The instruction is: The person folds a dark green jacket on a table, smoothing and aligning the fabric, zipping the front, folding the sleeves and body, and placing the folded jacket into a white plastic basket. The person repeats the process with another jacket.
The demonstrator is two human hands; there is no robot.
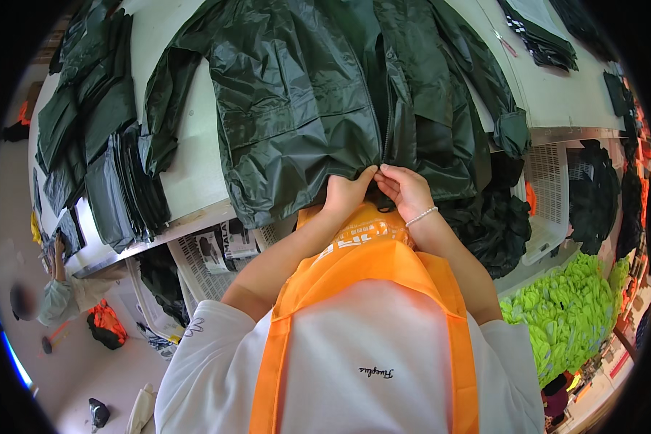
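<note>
Smooth table [197, 148], glossy crinkled jacket [289, 116], left hand [348, 192], right hand [408, 192] pinching hem [286, 210]

White shirt [362, 336] — orange apron [369, 264] — pale beaded bracelet [422, 216]

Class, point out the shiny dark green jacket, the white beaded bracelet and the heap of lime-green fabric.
Shiny dark green jacket [300, 101]: head view, front panel on the picture's left.
White beaded bracelet [422, 216]: head view, middle of the visible band.
Heap of lime-green fabric [563, 312]: head view, middle of the heap.
</note>
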